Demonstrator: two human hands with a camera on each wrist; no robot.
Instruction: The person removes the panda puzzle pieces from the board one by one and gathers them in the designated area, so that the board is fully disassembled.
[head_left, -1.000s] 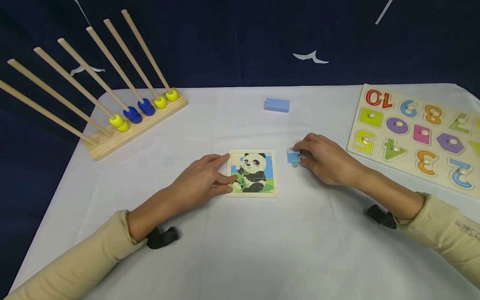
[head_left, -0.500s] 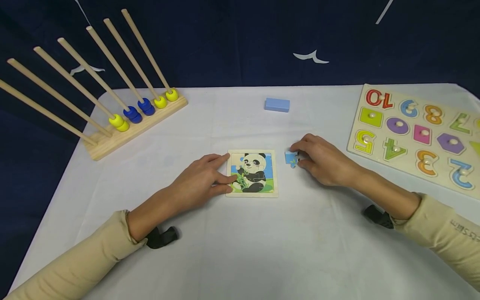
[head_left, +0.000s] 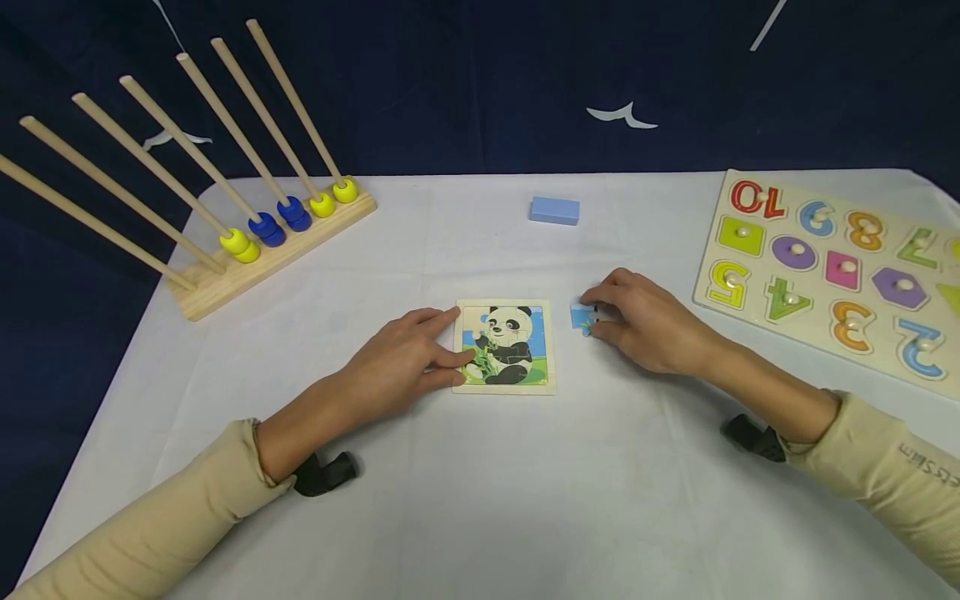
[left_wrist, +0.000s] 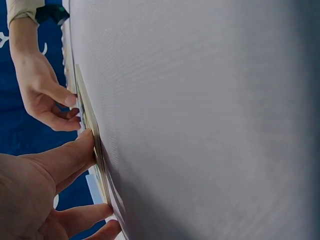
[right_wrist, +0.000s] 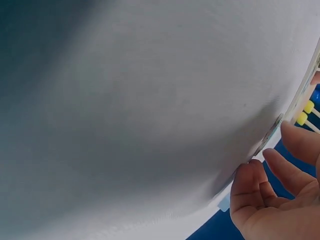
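A white-covered tabletop (head_left: 480, 500) spreads beneath both hands, with a dark curtain (head_left: 480, 83) beyond it. The number board (head_left: 832, 267) lies beyond and to the right of the right hand, its far end cut off by the edge of the head view. Beyond and to the left of the left hand stands the bead rack (head_left: 281, 254), its nearest rod also running out of view. The beige sleeves leave the view too, and the lettering on the right one is hard to read. The hands are apart. The left hand (head_left: 401, 362) has its fingers spread against the near left edge of the panda puzzle (head_left: 510, 350), as it was a second ago; those fingers cover part of the frame, and the left wrist view shows it only edge-on. The right hand (head_left: 648, 325) has come slightly closer to the left hand since then. Between the hands, farther out, the blue block (head_left: 555, 210) lies where it was. Smallest is the puzzle piece (head_left: 581, 317), pinched at the right hand's thumb and fingertips just right of the panda puzzle; it has shifted slightly toward the left hand, and the fingers hide its right side.
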